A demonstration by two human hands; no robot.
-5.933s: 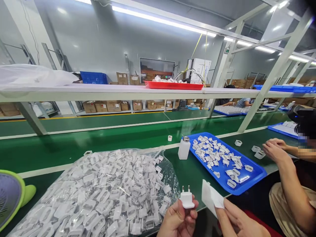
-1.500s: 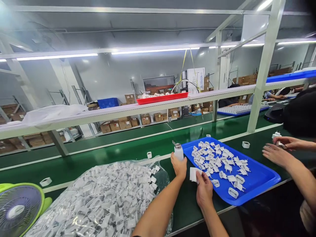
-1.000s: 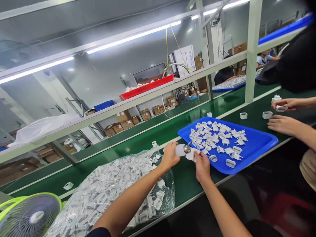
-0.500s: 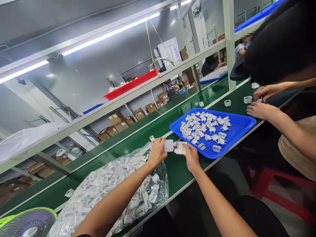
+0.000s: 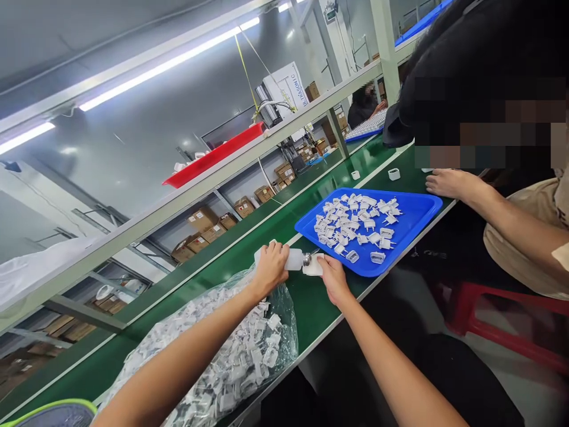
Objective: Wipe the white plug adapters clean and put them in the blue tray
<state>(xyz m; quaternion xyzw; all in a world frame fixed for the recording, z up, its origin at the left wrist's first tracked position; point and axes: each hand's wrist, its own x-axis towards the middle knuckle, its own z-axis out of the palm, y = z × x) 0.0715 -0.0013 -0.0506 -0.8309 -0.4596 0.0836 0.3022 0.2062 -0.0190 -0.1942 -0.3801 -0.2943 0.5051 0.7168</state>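
Note:
My left hand [image 5: 270, 268] is wrapped round a translucent white plastic bottle [image 5: 294, 260] with a metal cap, tilted onto its side. The cap meets a folded white cloth or paper piece [image 5: 315, 265], which my right hand [image 5: 334, 279] pinches between thumb and fingers. Below my left forearm lies a clear plastic bag [image 5: 288, 323] full of small white plastic plug housings [image 5: 271, 356]. To the right of my hands, a blue tray [image 5: 411, 216] carries many white two-pin plug parts [image 5: 368, 224].
At right a co-worker leans over the green bench [image 5: 313, 323], a hand [image 5: 453, 182] near white housings [image 5: 393, 174]. A shelf rail with a red tray [image 5: 217, 153] crosses above the bench. A red stool [image 5: 502, 314] stands below right, and a fan [image 5: 57, 412] shows at bottom left.
The view has shifted slightly, so most things sit further left. Both hands keep their holds, bottle cap against the white piece. The co-worker's head has come further into view.

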